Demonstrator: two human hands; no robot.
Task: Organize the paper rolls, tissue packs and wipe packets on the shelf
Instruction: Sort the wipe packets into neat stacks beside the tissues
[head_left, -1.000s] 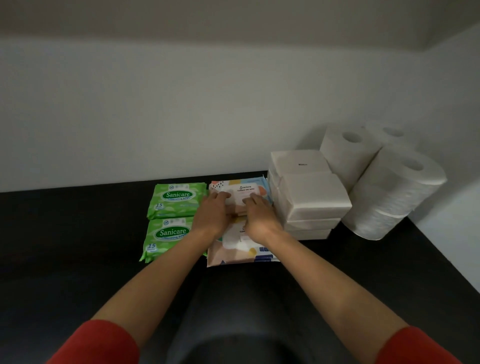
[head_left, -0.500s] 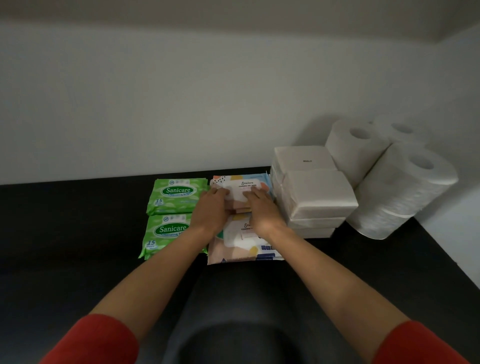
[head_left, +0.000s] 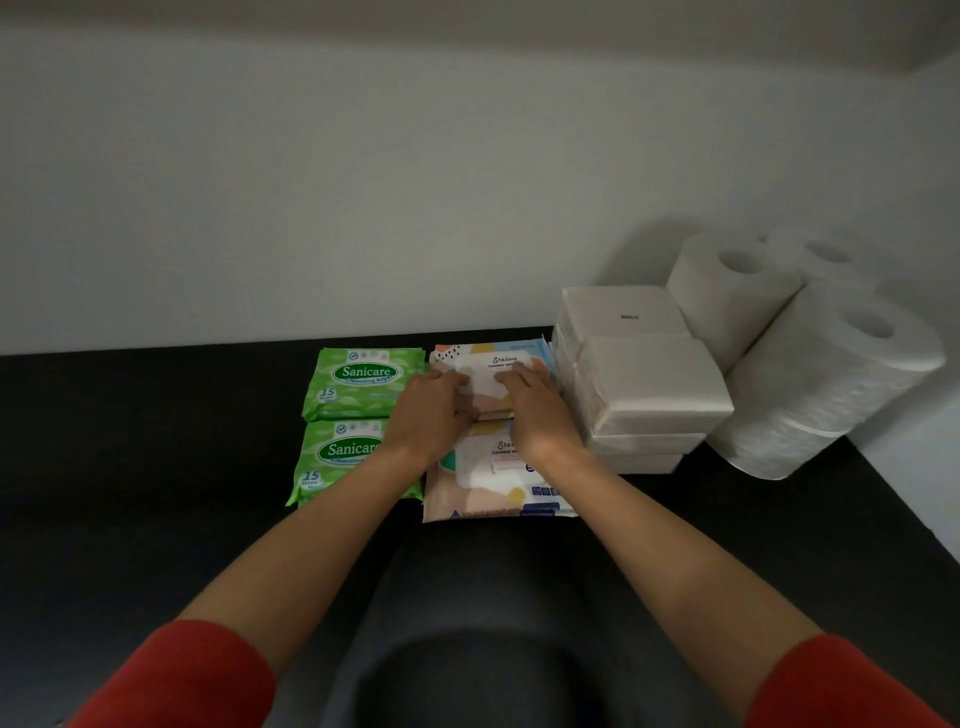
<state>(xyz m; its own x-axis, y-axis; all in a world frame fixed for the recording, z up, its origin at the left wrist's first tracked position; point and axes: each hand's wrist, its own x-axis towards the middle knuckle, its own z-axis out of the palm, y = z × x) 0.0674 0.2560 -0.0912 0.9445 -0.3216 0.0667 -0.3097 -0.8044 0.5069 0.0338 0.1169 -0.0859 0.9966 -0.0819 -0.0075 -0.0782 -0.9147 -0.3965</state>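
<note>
While fingers (head_left: 449, 382) cover it, packet (head_left: 506, 360) half-hidden

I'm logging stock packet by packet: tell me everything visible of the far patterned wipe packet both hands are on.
The far patterned packet is a plastic pouch printed in peach, yellow, blue and dotted white, with a white flap reading Stalove. It lies flat at the back of the black shelf, between a green Sanicare packet and the white tissue stack, behind a matching packet. The left hand and right hand rest on top, hiding its near half.
</note>
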